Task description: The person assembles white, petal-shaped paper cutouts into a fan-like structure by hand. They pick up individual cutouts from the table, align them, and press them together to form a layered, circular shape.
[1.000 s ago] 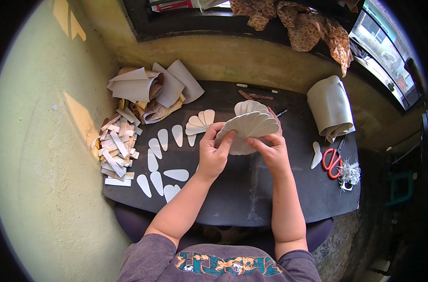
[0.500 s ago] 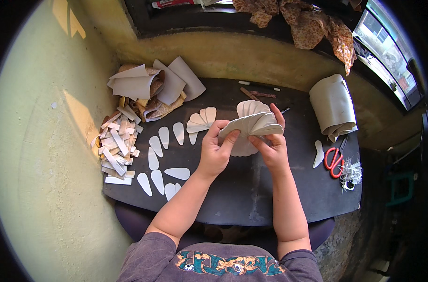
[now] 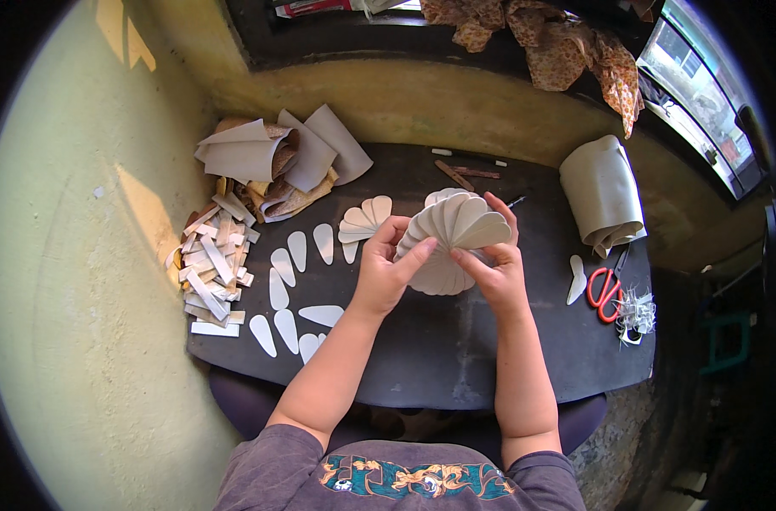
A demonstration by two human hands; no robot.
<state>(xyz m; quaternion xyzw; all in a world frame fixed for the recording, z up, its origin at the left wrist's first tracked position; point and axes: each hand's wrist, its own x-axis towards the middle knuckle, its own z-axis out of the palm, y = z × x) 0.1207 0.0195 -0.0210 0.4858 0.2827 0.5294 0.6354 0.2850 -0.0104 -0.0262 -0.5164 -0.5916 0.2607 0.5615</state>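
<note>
Above the middle of the dark table I hold a round, flower-like piece [image 3: 448,228] made of many overlapping off-white petal shapes. My left hand [image 3: 385,271] grips its left edge, thumb on the face near the centre. On the other side my right hand [image 3: 497,271] pinches it too, its thumb close to the centre and its fingers behind. Left of the hands, loose petal cut-outs [image 3: 298,250] lie in a curved row. A smaller fan of overlapped petals [image 3: 367,216] rests just beyond my left hand.
Strips [image 3: 219,260] are heaped at the left, below folded sheets [image 3: 311,153]. At the right stand a grey-beige roll [image 3: 603,192], red-handled scissors [image 3: 603,300], a joined petal piece [image 3: 575,281] and a frayed white tuft [image 3: 636,315]. A pen [image 3: 469,157] lies at the back.
The flower-like piece has tilted and opened out, so its face and radiating petals show more fully. Both hands keep hold of it in nearly the same place.
</note>
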